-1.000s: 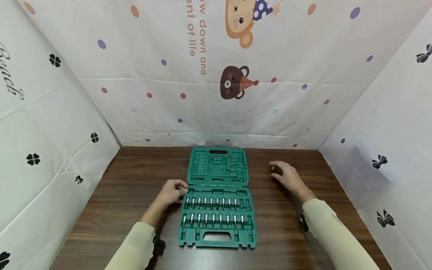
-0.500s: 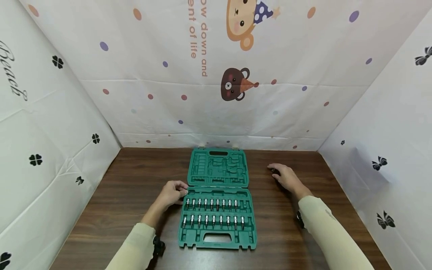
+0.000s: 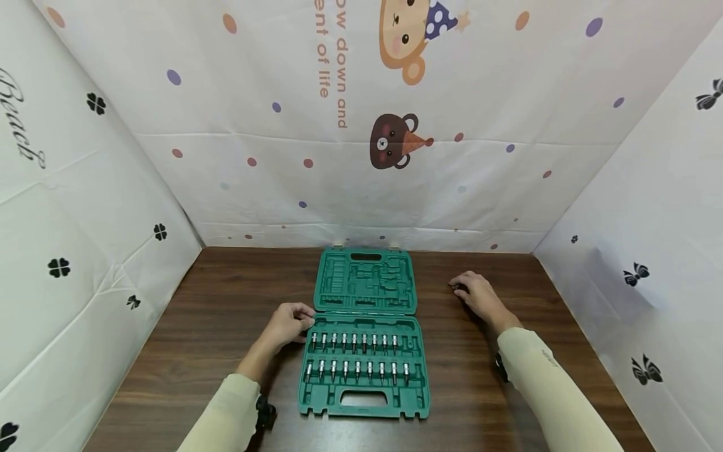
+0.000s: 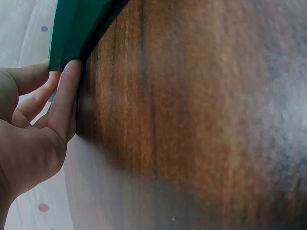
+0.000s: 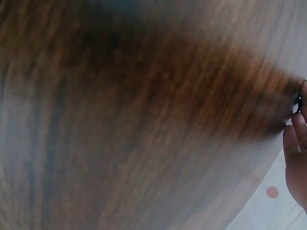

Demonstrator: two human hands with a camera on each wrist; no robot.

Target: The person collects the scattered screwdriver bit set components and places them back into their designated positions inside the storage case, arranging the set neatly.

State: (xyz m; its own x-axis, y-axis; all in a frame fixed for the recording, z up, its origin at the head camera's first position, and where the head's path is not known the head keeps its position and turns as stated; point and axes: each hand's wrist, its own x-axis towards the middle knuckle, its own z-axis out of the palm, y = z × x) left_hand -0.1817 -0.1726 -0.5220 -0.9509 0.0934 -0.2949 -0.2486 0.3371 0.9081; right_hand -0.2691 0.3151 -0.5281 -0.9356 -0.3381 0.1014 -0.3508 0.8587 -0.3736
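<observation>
An open green socket bit case [image 3: 319, 395] lies flat on the table, its lid [image 3: 367, 281] folded back. Two rows of silver bit sockets [image 3: 358, 370] fill the lower half; one slot [image 3: 410, 344] at the right end of the upper row is bare. My left hand [image 3: 286, 324] pinches the case's left side near the hinge, thumb above and fingers along the side in the left wrist view. Right of the lid, my right hand [image 3: 477, 295] pinches a small dark bit socket [image 5: 300, 103] close over the table, mostly hidden by fingers.
The dark wooden table [image 3: 226, 289] ends at a patterned cloth wall [image 3: 271, 207] behind the case. White cloth walls [image 3: 96, 314] flank both sides. A cut-out carrying handle [image 3: 364, 397] is at the case's front edge.
My right hand has shifted slightly; its fingers now cover more of the small bit socket between them. The left hand and the case keep their places, while the head view has tipped slightly.
</observation>
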